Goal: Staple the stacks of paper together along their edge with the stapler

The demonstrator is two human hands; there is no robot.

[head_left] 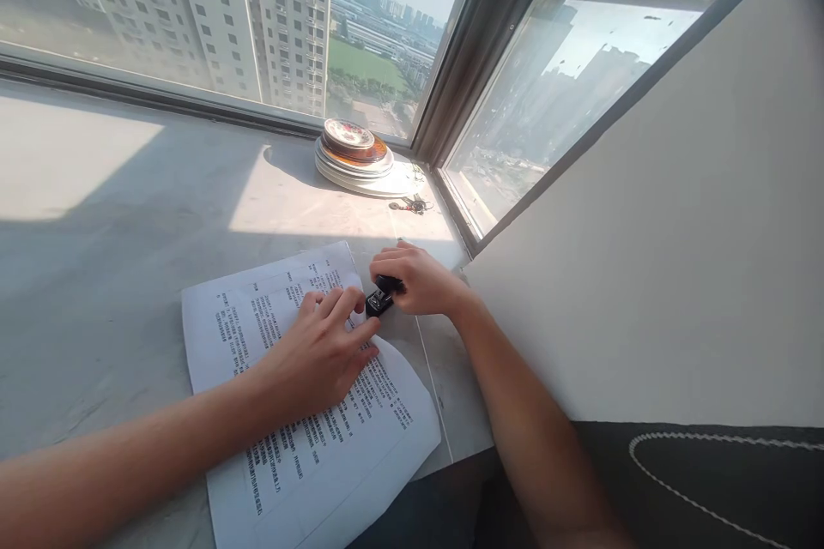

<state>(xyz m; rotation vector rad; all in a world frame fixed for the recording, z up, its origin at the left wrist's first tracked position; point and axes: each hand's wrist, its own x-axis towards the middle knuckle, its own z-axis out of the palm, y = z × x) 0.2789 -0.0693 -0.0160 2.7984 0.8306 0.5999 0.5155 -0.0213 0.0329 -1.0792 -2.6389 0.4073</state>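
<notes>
The left hand [322,352] spreads flat on thin white printed sheets [302,480]; the right hand [421,281] curls around a small black stapler [378,301] at their upper right corner. The smooth grey stone ledge [96,274] runs open leftward; round stacked plates [355,156] sit well apart by the window corner.

This looks like a flat high up in a residential tower: the corner windows [193,9] look out and down on tall apartment blocks [283,9], a green field and a hazy city. Household things lie on the wide stone window ledge [96,214], with a stack of patterned plates [354,159] and a bunch of keys [412,205] in the sunny corner and printed sheets [309,463] nearer. A plain painted wall [675,232] and dark stitched padding [708,480] adjoin the ledge.
</notes>
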